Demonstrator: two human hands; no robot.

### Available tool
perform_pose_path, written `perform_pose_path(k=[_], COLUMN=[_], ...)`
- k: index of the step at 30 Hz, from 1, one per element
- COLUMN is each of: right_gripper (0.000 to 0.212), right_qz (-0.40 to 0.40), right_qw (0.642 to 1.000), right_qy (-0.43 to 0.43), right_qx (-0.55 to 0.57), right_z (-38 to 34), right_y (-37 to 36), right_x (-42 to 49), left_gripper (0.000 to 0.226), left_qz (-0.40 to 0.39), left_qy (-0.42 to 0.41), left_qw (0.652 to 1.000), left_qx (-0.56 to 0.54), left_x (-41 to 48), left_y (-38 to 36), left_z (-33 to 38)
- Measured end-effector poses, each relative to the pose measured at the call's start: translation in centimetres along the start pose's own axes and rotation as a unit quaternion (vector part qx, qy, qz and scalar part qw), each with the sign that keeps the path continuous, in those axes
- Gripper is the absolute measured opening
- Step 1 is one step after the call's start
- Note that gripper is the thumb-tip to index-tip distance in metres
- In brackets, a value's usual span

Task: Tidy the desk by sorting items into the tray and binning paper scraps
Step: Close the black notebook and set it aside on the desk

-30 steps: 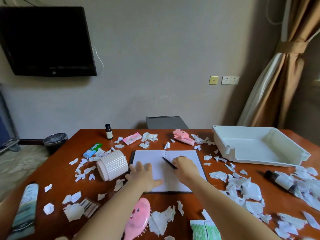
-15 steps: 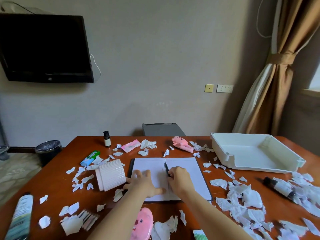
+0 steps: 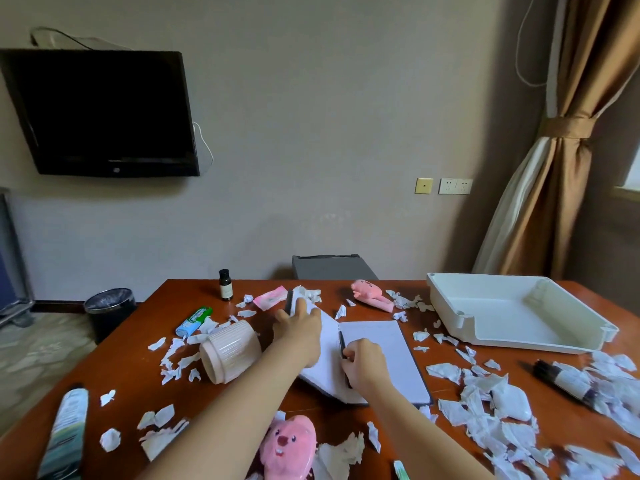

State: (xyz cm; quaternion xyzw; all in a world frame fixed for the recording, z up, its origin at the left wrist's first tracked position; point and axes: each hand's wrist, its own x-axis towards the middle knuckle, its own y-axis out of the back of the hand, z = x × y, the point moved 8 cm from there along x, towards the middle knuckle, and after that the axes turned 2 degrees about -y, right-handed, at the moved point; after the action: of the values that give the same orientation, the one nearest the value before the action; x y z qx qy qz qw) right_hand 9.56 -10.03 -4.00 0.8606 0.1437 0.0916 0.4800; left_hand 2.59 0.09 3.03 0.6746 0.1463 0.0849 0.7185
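An open notebook (image 3: pixel 381 348) with white pages lies at the middle of the wooden desk (image 3: pixel 131 362). My left hand (image 3: pixel 298 327) grips its left cover and pages and holds them raised, tilted toward the right. My right hand (image 3: pixel 363 363) rests on the spine area with its fingers curled round a black pen (image 3: pixel 342 344). The empty white tray (image 3: pixel 512 317) stands at the back right of the desk. Torn white paper scraps (image 3: pixel 485 410) lie scattered over the right and left of the desk. A black bin (image 3: pixel 109 311) stands on the floor left of the desk.
A ribbed cream cup (image 3: pixel 230 351) lies on its side left of the notebook. Also on the desk: a pink toy (image 3: pixel 370 296), a pink brush (image 3: pixel 291 445), a small dark bottle (image 3: pixel 225 285), a green tube (image 3: pixel 193 321), a dark bottle (image 3: pixel 568 384), a spray can (image 3: pixel 65 434).
My left hand went from lying flat on the left page to gripping that side of the notebook and lifting it. The right hand stayed on the pen near the spine.
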Motion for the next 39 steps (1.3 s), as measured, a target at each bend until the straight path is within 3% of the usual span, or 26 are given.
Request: perform_pose_path(k=[4,7,9,12,14,16,19,21,25,28,33,39], right_gripper=[0.042,0.031,0.037,0.044,0.039,0.030,0.023,0.023,0.029,0.029,0.044,0.043], right_qz=[-0.017,-0.018,-0.026,-0.053,-0.061,-0.052,-0.037,-0.035,-0.007,-0.017,-0.104,-0.093], right_qw=[1.000,0.999,0.999,0.997,0.996,0.993,0.942,0.929,0.982,0.997,0.995,0.993], right_qy=[0.008,0.019,0.038,0.053,0.051,0.030,-0.014,0.011,0.063,0.061,0.003,0.002], right_qx=[0.017,0.036,0.022,0.008,0.027,0.106,0.334,0.368,0.178,0.050,-0.005,-0.070], right_z=[0.0,-0.8,-2.0,-3.1,-2.8,-2.1,-0.8,-0.7,-0.2,1.5,5.4,5.4], right_y=[-0.1,-0.8,-1.3,-1.3,0.0,2.6,6.8,9.0,10.6,9.5,5.4,2.9], right_x=[-0.3,-0.7,-0.9,-1.0,-0.5,-0.1,-0.6,-1.3,-2.0,-1.6,-1.3,-1.0], left_gripper=[0.062,0.062,0.064,0.064,0.053,0.040,0.042,0.041,0.053,0.062,0.065,0.066], left_qz=[0.075,0.113,0.128,0.134,0.132,0.121,0.089,0.059,-0.036,-0.065,-0.083,-0.045], left_qy=[-0.045,-0.060,-0.063,-0.073,-0.075,-0.067,-0.074,-0.087,-0.100,-0.096,-0.091,-0.068], left_qw=[0.990,0.970,0.953,0.943,0.940,0.933,0.926,0.933,0.958,0.966,0.980,0.985], left_qx=[-0.111,-0.209,-0.268,-0.295,-0.305,-0.331,-0.359,-0.344,-0.264,-0.231,-0.158,-0.150], left_x=[-0.1,-0.3,-0.6,-0.9,-1.0,-1.0,-0.8,-0.6,-0.5,-0.5,-0.8,-0.4], left_y=[2.6,3.8,4.3,4.2,3.9,3.3,2.0,1.0,-2.5,-4.5,-6.8,-7.1], left_z=[0.0,0.0,0.3,0.9,1.0,0.9,1.6,2.7,5.1,5.6,6.3,6.1])
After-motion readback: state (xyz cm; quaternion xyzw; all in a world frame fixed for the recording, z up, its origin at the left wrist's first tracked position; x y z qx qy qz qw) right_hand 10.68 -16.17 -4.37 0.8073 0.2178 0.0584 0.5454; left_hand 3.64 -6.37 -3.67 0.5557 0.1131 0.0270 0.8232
